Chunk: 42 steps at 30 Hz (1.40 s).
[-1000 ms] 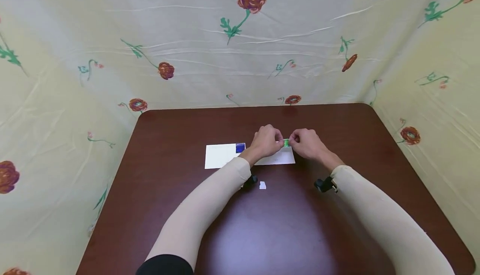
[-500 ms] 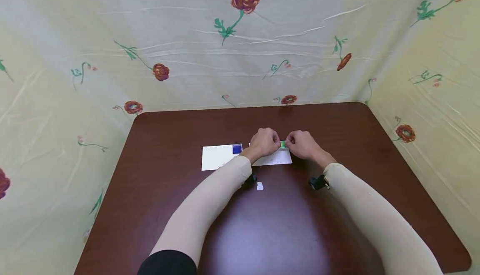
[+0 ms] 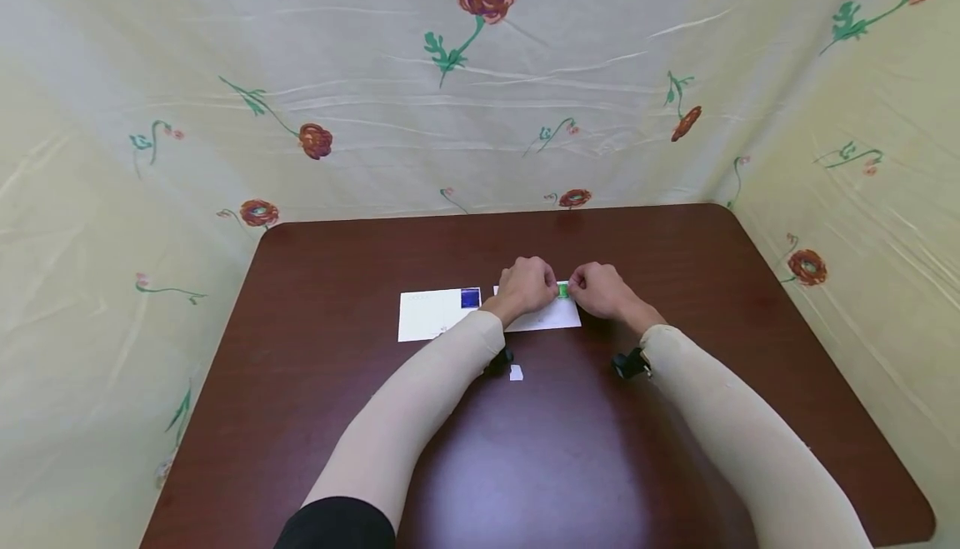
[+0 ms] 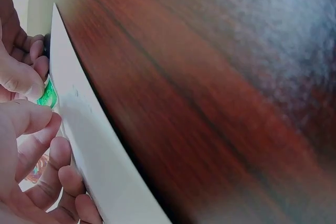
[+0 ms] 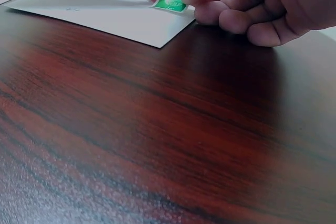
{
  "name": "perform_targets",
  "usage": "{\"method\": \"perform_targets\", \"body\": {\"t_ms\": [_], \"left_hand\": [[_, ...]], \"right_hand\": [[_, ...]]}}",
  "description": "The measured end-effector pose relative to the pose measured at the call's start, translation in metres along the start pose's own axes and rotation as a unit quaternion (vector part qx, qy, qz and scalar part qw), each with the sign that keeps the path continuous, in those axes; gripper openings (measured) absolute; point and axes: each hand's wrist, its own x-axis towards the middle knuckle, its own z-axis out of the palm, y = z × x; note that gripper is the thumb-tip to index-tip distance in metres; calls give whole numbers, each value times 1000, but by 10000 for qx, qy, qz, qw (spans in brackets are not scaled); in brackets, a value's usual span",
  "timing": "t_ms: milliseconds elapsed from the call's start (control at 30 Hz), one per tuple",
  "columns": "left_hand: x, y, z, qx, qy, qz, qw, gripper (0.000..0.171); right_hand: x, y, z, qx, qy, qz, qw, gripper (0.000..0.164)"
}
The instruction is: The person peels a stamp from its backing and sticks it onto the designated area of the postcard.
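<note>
A small green stamp (image 3: 563,291) (image 5: 172,2) lies at the upper right corner of a white envelope (image 3: 551,316) (image 5: 94,11). My left hand (image 3: 528,284) reaches over the envelope and pinches the stamp's left edge between thumb and forefinger. From the other side, my right hand (image 3: 602,289) pinches its right edge, the other fingers curled by the envelope's corner. In the left wrist view, the stamp (image 4: 48,96) shows between the two hands' fingertips, just over the envelope (image 4: 100,140). Whether its whole underside touches the paper cannot be seen.
Left of my left hand lies a second white envelope (image 3: 427,316) with a blue stamp (image 3: 470,298) at its upper right. A small white paper piece (image 3: 516,373) is nearer me on the brown table (image 3: 360,257). Flower-printed sheeting (image 3: 360,49) surrounds the table's back and sides.
The head view has shifted slightly, so everything appears a little further left. Both hands stay at the green stamp with almost no movement against the envelope.
</note>
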Motion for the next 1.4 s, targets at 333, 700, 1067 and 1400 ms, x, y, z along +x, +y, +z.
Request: {"method": "perform_targets", "body": {"t_ms": [333,700,1067,1400], "left_hand": [[2,-2,1,116,69,-14,9999,12],[4,0,5,310,178,-47,9994,15],[2,2,7,532,265,43,9982,18],[1,3,8,628,197,110,9978,18]], "right_hand": [[2,-2,0,-39,-34,57,10000,16],[3,-3,1,-76,-29,158,9998,17],[4,-5,2,-163,-7,149,9998,16],[5,-2,6,-309,170,148,9993,15]]}}
